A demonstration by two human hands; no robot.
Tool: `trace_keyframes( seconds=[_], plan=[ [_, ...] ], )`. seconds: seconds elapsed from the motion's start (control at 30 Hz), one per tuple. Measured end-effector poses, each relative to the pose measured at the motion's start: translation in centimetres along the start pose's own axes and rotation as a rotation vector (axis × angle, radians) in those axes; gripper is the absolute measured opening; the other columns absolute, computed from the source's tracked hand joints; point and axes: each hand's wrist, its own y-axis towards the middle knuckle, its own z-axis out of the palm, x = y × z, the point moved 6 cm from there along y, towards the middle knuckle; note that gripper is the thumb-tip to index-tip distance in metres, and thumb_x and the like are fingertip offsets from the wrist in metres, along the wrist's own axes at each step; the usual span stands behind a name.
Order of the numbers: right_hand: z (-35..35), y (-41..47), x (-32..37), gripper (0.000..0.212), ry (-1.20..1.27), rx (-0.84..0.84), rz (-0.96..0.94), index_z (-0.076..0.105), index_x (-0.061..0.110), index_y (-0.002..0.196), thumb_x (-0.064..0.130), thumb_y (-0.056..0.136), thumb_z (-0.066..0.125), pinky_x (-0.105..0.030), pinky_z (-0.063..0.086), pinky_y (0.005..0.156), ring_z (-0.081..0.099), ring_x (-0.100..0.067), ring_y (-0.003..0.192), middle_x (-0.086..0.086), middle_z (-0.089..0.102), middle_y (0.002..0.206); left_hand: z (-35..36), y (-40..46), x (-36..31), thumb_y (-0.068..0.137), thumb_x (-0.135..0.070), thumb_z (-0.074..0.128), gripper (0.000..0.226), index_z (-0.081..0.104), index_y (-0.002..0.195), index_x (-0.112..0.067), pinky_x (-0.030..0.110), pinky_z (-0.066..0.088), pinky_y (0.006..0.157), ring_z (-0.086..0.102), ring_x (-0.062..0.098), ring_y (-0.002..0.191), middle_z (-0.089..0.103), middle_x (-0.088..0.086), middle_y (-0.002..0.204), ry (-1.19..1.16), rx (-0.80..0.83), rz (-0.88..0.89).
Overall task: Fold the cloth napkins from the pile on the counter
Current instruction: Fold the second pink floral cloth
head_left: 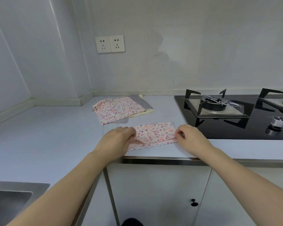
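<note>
A pink floral napkin lies near the counter's front edge, folded over so its upper layer sits short of the zigzag lower edge. My left hand pinches the folded layer at its left end. My right hand pinches the right end with thumb and fingers. Behind, the pile of napkins lies on the counter, a pink floral one on top of grey patterned and cream ones.
A black gas hob with burner grates fills the counter to the right, close to the napkin. A steel sink is at the lower left. The counter's front edge runs just under my wrists. Two wall sockets are on the back wall.
</note>
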Motion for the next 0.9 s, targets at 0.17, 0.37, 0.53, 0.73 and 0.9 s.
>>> trace_keyframes(
  seconds=[0.17,0.37,0.53,0.73,0.9],
  plan=[
    [0.9,0.0,-0.1,0.036,0.000,0.020,-0.048,0.056,0.019,0.125,0.009,0.090,0.051,-0.034,0.044,0.096,0.054,-0.019,0.113,0.003,0.055,0.127,1.6,-1.0,-0.3,0.083,-0.015,0.038,0.019,0.054,0.089,-0.022,0.032,0.043,0.070,0.045,0.019,0.078,0.050,-0.008,0.087,-0.027,0.067,0.099],
    [1.4,0.2,0.1,0.054,-0.069,0.133,-0.080,0.056,0.033,0.126,0.049,0.077,0.043,-0.035,0.034,0.102,0.042,-0.015,0.123,0.014,0.052,0.130,1.7,-0.5,1.0,0.082,-0.035,0.052,0.020,0.064,0.091,-0.022,0.028,0.046,0.075,0.050,0.011,0.081,0.054,-0.012,0.088,-0.104,0.116,0.065],
    [1.6,0.8,0.3,0.051,-0.078,0.210,-0.060,0.052,0.039,0.128,0.059,0.081,0.055,-0.037,0.022,0.107,0.032,-0.015,0.129,0.014,0.043,0.132,0.7,2.3,2.3,0.083,-0.026,0.055,0.015,0.067,0.088,-0.018,0.034,0.051,0.074,0.060,0.017,0.082,0.064,-0.006,0.089,-0.165,0.069,-0.204],
    [1.6,3.0,0.2,0.020,0.257,0.079,-0.021,0.066,0.012,0.094,0.030,0.093,0.059,-0.018,0.035,0.067,0.052,-0.014,0.082,0.003,0.060,0.085,-0.8,5.3,5.3,0.088,-0.010,0.053,0.014,0.066,0.083,-0.008,0.028,0.044,0.067,0.057,0.016,0.076,0.066,0.004,0.085,-0.644,-0.233,-0.553],
    [2.1,6.1,0.0,0.011,0.635,-0.075,0.088,0.067,0.018,0.081,0.021,0.091,0.064,-0.019,0.034,0.060,0.048,-0.005,0.063,0.012,0.057,0.067,1.7,4.8,7.8,0.094,-0.017,0.055,0.011,0.064,0.090,-0.021,0.006,0.036,0.070,0.054,0.003,0.084,0.063,-0.010,0.090,-0.489,-0.288,-0.517]
  ],
)
